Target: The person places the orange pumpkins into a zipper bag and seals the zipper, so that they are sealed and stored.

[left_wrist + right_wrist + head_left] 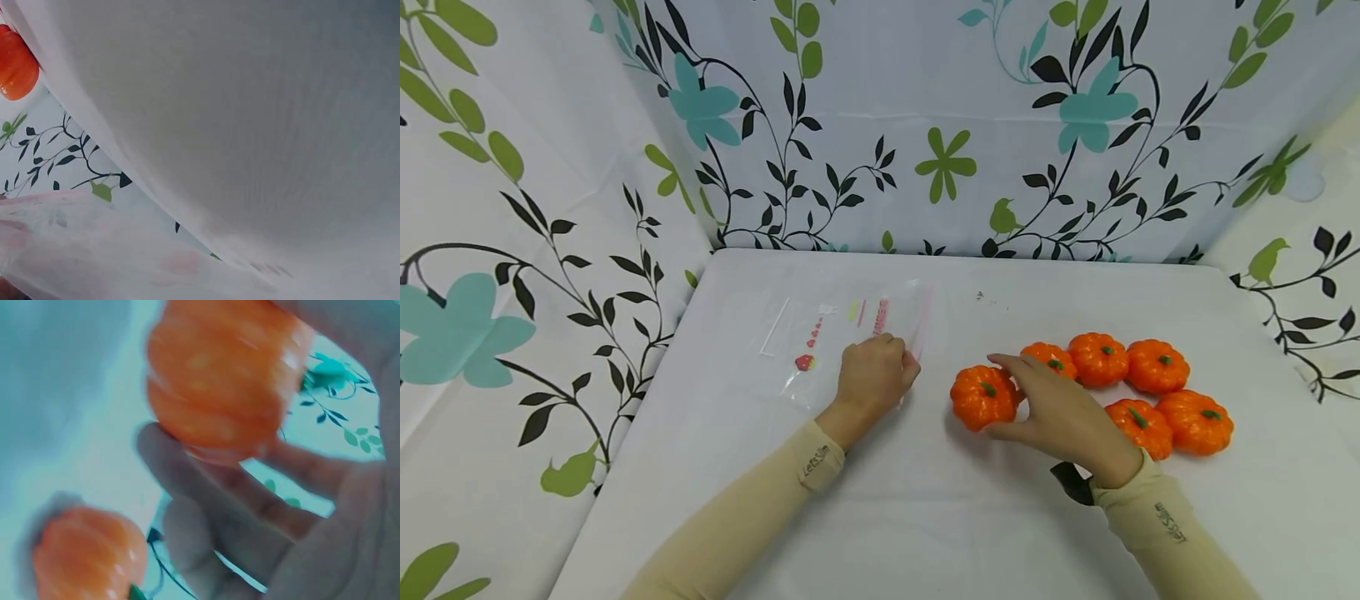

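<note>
My right hand (pixel 1060 412) grips a small orange toy pumpkin (pixel 983 397) with a green stem, thumb on the near side and fingers on the far side. The right wrist view shows this pumpkin (pixel 219 375) between thumb and fingers. To its left, my left hand (pixel 878 375) pinches the right edge of a clear plastic bag (pixel 786 342) printed with red and yellow marks. The bag lies on the white table. In the left wrist view a sleeve or cloth hides most of the scene; part of the bag (pixel 112 250) shows at the bottom.
Several more orange pumpkins (pixel 1159 367) sit grouped on the right of the white table (pixel 925 533), behind and beside my right hand. A curtain (pixel 887 108) with leaf and flower prints hangs along the back and left sides.
</note>
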Action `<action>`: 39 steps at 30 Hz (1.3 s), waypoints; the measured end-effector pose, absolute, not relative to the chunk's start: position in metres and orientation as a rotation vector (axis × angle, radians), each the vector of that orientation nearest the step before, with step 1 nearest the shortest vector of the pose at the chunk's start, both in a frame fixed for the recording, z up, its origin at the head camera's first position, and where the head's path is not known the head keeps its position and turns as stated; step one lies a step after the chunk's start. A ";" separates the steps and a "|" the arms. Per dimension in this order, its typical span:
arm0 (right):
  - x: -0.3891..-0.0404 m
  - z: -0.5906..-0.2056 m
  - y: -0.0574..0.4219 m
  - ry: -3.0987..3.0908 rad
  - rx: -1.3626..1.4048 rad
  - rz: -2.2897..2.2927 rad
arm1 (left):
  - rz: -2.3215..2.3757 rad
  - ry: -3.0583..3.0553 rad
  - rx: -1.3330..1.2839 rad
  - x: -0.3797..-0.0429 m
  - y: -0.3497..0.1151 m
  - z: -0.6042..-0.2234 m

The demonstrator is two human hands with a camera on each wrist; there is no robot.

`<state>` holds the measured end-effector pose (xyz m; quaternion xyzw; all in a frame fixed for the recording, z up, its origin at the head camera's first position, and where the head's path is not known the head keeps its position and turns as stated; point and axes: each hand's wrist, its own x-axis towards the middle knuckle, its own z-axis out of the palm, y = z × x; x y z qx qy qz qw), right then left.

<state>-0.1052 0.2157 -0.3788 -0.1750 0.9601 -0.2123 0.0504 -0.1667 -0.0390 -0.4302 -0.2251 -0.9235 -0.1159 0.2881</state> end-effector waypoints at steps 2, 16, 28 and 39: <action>-0.110 -0.382 0.211 2.927 -0.494 -0.754 | -0.317 -2.420 -0.593 -0.166 -0.040 -0.429; -0.142 -0.400 0.169 2.790 -0.179 -1.333 | -0.394 -2.367 -0.605 -0.159 -0.041 -0.430; -0.151 -0.406 0.163 2.781 -0.239 -1.251 | -0.499 -2.276 -0.595 -0.161 -0.042 -0.426; -0.157 -0.414 0.156 2.811 -0.383 -1.033 | -0.523 -2.242 -0.610 -0.159 -0.038 -0.427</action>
